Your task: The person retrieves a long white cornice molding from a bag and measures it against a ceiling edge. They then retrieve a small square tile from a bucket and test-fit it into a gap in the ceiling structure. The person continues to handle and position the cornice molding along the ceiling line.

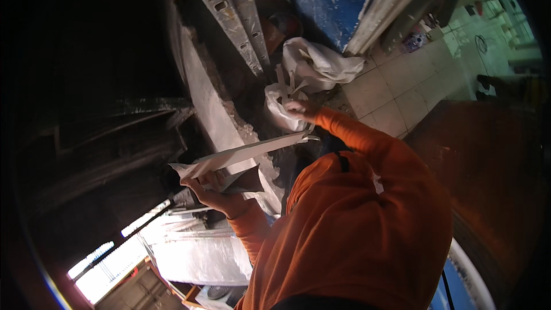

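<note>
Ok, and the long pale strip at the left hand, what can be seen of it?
The long pale strip is straight, narrow and greyish white, perhaps plastic or thin sheet; the material cannot be settled. It slants across the picture, rising to the right. The left hand holds it near its left end, which flares to a pointed corner. A greyer pointed flap shows beside that hand; whether it belongs to the strip is unclear. The other end lies below the right hand in the picture.

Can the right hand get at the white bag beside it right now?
Probably yes: the right hand is right at the white bag, with nothing visibly blocking the way between them.
</note>
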A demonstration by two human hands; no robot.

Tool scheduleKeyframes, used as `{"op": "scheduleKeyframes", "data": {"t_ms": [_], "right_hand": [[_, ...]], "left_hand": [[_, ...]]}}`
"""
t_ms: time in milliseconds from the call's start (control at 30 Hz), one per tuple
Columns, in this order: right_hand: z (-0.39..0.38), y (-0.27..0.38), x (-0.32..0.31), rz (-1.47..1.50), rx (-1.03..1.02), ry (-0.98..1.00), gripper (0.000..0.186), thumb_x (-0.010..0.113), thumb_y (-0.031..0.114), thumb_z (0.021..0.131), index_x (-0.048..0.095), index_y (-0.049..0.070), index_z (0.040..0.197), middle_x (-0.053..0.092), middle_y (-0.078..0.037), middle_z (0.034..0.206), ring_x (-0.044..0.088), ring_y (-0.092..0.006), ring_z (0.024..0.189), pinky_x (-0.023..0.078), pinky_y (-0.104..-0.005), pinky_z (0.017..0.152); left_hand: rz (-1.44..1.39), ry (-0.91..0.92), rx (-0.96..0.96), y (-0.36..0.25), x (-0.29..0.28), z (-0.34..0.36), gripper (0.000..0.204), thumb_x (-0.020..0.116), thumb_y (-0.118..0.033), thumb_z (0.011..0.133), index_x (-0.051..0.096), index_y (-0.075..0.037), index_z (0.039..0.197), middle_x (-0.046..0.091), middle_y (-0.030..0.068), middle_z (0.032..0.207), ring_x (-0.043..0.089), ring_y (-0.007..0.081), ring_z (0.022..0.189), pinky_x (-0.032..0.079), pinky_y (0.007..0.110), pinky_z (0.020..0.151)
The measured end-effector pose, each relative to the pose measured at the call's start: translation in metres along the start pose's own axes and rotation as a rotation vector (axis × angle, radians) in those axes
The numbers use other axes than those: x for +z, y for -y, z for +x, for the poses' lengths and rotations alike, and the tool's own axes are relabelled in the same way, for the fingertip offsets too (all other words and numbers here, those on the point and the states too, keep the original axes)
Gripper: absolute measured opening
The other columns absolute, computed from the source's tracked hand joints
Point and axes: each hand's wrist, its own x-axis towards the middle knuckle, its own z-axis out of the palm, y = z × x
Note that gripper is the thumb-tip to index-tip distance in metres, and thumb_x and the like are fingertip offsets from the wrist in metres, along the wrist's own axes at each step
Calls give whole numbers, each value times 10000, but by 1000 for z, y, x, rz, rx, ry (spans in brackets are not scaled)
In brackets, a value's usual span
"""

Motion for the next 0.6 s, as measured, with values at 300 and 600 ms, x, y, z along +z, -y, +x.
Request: {"op": "scheduleKeyframes", "data": {"t_ms": [300, 600], "right_hand": [[-105, 78, 91, -308, -313, -119, 418, 681, 387, 944, 639, 65, 1208, 696, -176, 1088, 656, -358, 1042, 489, -431, 933], [-197, 85, 94, -421, -214, -602, 390, 726, 393, 904, 706, 28, 1041, 721, -189, 980, 696, -369, 926, 537, -422, 793]], "left_hand": [[-148, 30, -23, 3, -48, 0, 562, 512, -595, 1002, 572, -65, 826, 424, -27, 638, 376, 66, 545, 322, 232, 514], [-256, 377, -368, 23, -86, 17, 429, 553, -471, 1019, 585, -52, 1105, 543, -6, 789, 382, 57, 540, 352, 213, 500]]}}
